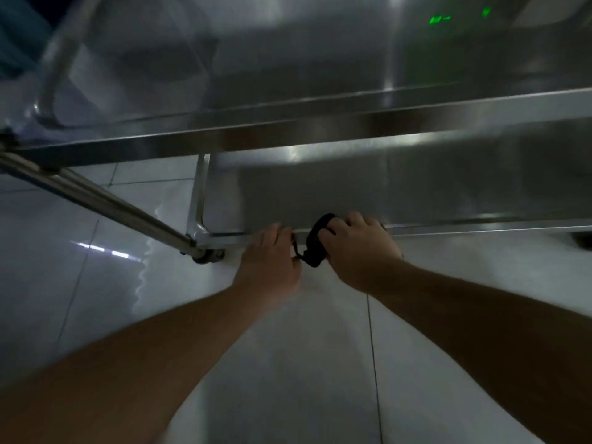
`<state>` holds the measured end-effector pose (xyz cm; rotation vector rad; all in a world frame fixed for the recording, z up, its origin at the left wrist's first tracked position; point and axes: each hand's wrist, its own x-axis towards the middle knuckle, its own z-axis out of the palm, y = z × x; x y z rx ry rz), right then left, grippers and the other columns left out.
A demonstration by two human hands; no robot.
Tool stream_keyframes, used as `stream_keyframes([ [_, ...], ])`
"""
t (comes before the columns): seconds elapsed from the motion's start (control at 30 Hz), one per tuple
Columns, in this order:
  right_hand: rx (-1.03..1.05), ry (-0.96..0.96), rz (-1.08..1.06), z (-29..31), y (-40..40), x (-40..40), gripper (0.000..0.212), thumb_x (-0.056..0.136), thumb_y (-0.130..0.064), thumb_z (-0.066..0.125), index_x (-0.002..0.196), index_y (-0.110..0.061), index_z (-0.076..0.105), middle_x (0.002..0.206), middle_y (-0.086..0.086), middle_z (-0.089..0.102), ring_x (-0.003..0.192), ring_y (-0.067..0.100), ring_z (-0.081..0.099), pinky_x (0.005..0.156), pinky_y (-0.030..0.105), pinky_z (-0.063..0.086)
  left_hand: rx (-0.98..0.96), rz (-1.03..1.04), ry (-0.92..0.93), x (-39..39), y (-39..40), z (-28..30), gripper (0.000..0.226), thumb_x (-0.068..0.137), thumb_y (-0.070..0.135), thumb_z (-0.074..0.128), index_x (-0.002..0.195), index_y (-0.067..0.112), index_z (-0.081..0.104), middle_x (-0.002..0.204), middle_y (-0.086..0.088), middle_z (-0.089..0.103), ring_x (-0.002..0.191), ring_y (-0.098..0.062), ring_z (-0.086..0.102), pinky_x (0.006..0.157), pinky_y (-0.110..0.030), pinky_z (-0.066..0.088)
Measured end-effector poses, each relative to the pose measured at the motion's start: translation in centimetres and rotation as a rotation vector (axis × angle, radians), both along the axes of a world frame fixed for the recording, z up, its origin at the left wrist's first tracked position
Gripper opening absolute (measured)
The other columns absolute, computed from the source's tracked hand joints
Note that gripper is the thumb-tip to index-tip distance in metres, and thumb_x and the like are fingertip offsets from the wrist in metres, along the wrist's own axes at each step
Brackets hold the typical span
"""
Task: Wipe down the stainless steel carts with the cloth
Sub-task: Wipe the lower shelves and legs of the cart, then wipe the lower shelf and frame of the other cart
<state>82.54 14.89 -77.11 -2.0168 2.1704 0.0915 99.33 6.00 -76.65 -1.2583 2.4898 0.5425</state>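
1. Right hand (358, 248) has its fingers curled round a dark cloth (317, 240), pressing it on the near edge of the cart's lower shelf (416, 193); the cloth is bunched and hangs partly below the rim.
2. Left hand (272, 254) sits just left of the cloth, fingers bent over the same shelf edge; thumb side looks to touch a dangling bit of cloth, grip on it cannot be told.
3. Cart (288, 136) is stainless steel, upper shelf rim above the hands; a caster (208, 254) sits at the left near corner; slanted tube leg (96, 197) runs to it.
4. White tiled floor (288, 363) below, glossy.
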Motion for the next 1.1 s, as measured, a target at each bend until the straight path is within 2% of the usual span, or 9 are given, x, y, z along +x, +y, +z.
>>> stream_keyframes([
  [0.1,0.168,-0.018,-0.04,2.6,3.4,0.2,0.036,0.096,-0.025,0.058,0.132,-0.029,0.058,0.128,0.002,0.059,0.113,0.03,0.053,0.091,0.044,0.046,0.087,-0.023,-0.052,1.3,2.6,2.9,0.063,0.11,0.037,0.044,0.165,0.016,0.024,0.172,-0.008,0.022,0.155,-0.028,0.025,0.124,-0.041,0.028],
  [0.2,0.33,-0.023,-0.066,6.1,7.6,0.3,0.033,0.097,-0.023,0.055,0.13,-0.029,0.059,0.12,0.0,0.06,0.109,0.028,0.054,0.087,0.042,0.046,0.152,-0.048,-0.134,2.6,5.0,6.9,0.058,0.109,0.036,0.041,0.162,0.015,0.033,0.17,-0.007,0.027,0.153,-0.025,0.027,0.12,-0.039,0.031],
  [0.3,0.474,-0.002,-0.143,10.8,10.8,0.3,0.03,0.1,-0.028,0.053,0.13,-0.026,0.059,0.121,0.001,0.059,0.112,0.027,0.054,0.089,0.041,0.047,0.197,-0.039,-0.203,3.6,7.4,12.1,0.055,0.109,0.038,0.038,0.159,0.014,0.038,0.166,-0.007,0.033,0.149,-0.027,0.034,0.117,-0.043,0.035],
  [0.43,0.553,-0.058,-0.256,19.0,14.0,0.6,0.027,0.103,-0.037,0.05,0.126,-0.025,0.057,0.118,0.001,0.058,0.108,0.025,0.055,0.087,0.039,0.049,0.227,0.003,-0.275,4.6,10.8,20.3,0.052,0.108,0.039,0.037,0.154,0.015,0.043,0.157,-0.007,0.043,0.14,-0.027,0.043,0.111,-0.042,0.04],
  [0.7,0.561,-0.157,-0.323,40.4,18.4,0.9,0.03,0.106,-0.047,0.04,0.118,-0.027,0.058,0.111,-0.003,0.057,0.104,0.023,0.056,0.087,0.038,0.053,0.193,0.088,-0.344,5.2,15.5,41.6,0.049,0.108,0.043,0.034,0.149,0.019,0.044,0.14,-0.005,0.054,0.123,-0.023,0.053,0.096,-0.039,0.046],
  [0.87,0.506,-0.199,-0.341,53.9,19.3,-0.6,0.029,0.102,-0.051,0.045,0.117,-0.031,0.06,0.109,-0.005,0.06,0.101,0.021,0.056,0.079,0.036,0.052,0.186,0.203,-0.244,3.8,16.9,55.0,0.036,0.107,0.04,0.036,0.134,0.022,0.05,0.128,-0.003,0.059,0.113,-0.021,0.056,0.094,-0.039,0.049],
  [0.97,0.459,-0.183,-0.323,60.5,18.6,-1.3,0.026,0.102,-0.051,0.045,0.113,-0.032,0.058,0.103,-0.006,0.056,0.096,0.019,0.054,0.08,0.036,0.053,0.181,0.225,-0.167,3.1,17.5,61.5,0.037,0.107,0.04,0.036,0.137,0.021,0.049,0.128,-0.003,0.059,0.112,-0.022,0.058,0.095,-0.04,0.049],
  [1.1,0.359,-0.169,-0.299,67.5,16.1,-0.9,0.019,0.101,-0.05,0.048,0.098,-0.034,0.058,0.086,-0.009,0.056,0.077,0.012,0.056,0.068,0.031,0.054,0.144,0.244,-0.117,4.1,17.0,68.4,0.032,0.108,0.037,0.038,0.133,0.02,0.048,0.126,-0.006,0.06,0.109,-0.024,0.057,0.091,-0.04,0.047],
])
